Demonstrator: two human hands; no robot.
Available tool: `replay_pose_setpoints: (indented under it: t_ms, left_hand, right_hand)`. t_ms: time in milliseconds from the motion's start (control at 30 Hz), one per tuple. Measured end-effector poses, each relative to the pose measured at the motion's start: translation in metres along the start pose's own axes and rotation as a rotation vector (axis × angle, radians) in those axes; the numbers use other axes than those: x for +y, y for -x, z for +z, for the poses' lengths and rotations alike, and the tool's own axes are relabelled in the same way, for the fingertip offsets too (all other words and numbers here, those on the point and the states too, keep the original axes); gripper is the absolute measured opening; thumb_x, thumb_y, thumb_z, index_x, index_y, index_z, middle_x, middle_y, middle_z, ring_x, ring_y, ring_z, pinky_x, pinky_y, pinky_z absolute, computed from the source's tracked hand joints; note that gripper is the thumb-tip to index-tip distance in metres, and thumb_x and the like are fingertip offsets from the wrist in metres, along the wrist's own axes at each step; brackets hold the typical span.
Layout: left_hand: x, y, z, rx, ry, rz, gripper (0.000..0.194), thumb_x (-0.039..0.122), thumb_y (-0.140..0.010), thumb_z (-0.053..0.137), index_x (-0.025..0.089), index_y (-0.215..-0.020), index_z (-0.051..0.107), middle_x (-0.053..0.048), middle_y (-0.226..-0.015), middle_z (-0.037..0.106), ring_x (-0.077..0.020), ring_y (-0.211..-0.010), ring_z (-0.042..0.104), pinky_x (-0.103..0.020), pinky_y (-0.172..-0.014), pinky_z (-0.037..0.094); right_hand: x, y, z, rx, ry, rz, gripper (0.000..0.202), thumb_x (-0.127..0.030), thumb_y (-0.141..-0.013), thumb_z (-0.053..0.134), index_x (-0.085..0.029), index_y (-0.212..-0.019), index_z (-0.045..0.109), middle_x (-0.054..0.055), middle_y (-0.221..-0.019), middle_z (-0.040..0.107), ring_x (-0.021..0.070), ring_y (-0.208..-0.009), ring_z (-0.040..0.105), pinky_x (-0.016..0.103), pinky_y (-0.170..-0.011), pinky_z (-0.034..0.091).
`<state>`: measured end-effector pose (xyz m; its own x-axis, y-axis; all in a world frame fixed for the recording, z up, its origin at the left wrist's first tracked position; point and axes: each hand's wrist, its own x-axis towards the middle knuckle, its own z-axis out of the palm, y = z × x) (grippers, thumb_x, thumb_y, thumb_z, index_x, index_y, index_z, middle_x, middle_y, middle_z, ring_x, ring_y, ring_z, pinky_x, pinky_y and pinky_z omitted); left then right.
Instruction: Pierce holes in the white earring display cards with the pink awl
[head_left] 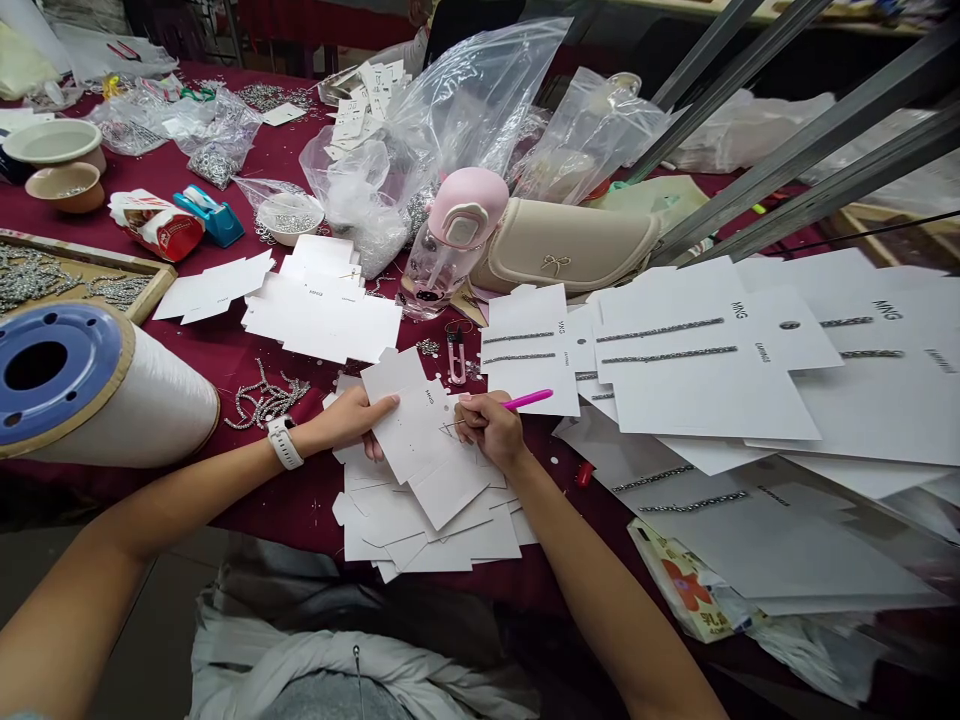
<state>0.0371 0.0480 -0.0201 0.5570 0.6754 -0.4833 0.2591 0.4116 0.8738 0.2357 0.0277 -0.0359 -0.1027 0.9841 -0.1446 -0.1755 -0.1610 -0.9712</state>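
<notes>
White card (442, 480) is over the card pile (375, 530) by the near edge of the table (296, 510); left hand (354, 418) pinches it, right hand (489, 425) grips pink tool (531, 400). Piercing seems in hand, calling for steadiness next.

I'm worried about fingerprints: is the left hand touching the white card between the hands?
Touching. The head view shows the left hand at the white card's left edge, thumb lying over its printed face.
</notes>
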Motion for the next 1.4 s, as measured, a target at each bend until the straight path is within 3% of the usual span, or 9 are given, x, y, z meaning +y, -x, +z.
replay_pose_setpoints:
  t_ms: [267, 533, 767, 1067, 1400]
  left_hand:
    - [0.003, 0.000, 0.002, 0.009, 0.046, -0.024, 0.029, 0.030, -0.086, 0.039, 0.011, -0.067, 0.049, -0.003, -0.039, 0.056, -0.0132, -0.034, 0.053, -0.023, -0.034, 0.046]
    - [-0.001, -0.002, 0.000, 0.000, 0.062, -0.007, 0.029, 0.038, -0.083, 0.044, 0.011, -0.073, 0.049, -0.003, -0.042, 0.056, -0.0145, -0.036, 0.054, -0.025, -0.035, 0.047]
    - [0.002, 0.000, 0.002, 0.012, 0.075, -0.017, 0.024, 0.031, -0.085, 0.041, 0.012, -0.071, 0.048, -0.002, -0.042, 0.056, -0.0136, -0.034, 0.054, -0.023, -0.034, 0.046]
    - [-0.010, -0.008, -0.006, -0.053, 0.121, 0.031, 0.033, 0.037, -0.084, 0.042, 0.011, -0.065, 0.052, -0.002, -0.041, 0.057, -0.0111, -0.034, 0.053, -0.018, -0.032, 0.044]
    - [-0.001, -0.003, -0.003, -0.041, 0.136, -0.009, 0.029, 0.033, -0.086, 0.040, 0.011, -0.070, 0.050, -0.002, -0.040, 0.056, -0.0100, -0.030, 0.050, -0.017, -0.028, 0.040]
  right_hand:
    - [-0.001, 0.001, 0.001, 0.006, -0.003, -0.013, 0.033, -0.020, -0.062, 0.044, -0.021, -0.034, 0.025, -0.006, -0.029, 0.023, 0.0065, -0.027, 0.028, 0.024, -0.034, 0.028]
    - [-0.001, 0.001, 0.001, 0.002, 0.013, -0.015, 0.034, -0.021, -0.063, 0.043, -0.021, -0.034, 0.024, -0.006, -0.031, 0.022, 0.0063, -0.027, 0.027, 0.024, -0.033, 0.026]
    - [0.003, 0.001, 0.000, -0.002, 0.045, -0.026, 0.035, -0.022, -0.066, 0.043, -0.021, -0.036, 0.024, -0.005, -0.032, 0.023, 0.0062, -0.028, 0.028, 0.024, -0.034, 0.026]
    - [0.000, 0.003, 0.005, -0.020, 0.106, -0.058, 0.037, -0.024, -0.068, 0.045, -0.020, -0.037, 0.025, -0.005, -0.034, 0.025, 0.0063, -0.032, 0.029, 0.025, -0.036, 0.027]
    - [0.006, 0.004, 0.007, -0.042, 0.129, -0.079, 0.040, -0.026, -0.069, 0.050, -0.019, -0.036, 0.028, -0.004, -0.035, 0.026, 0.0054, -0.033, 0.026, 0.024, -0.034, 0.017]
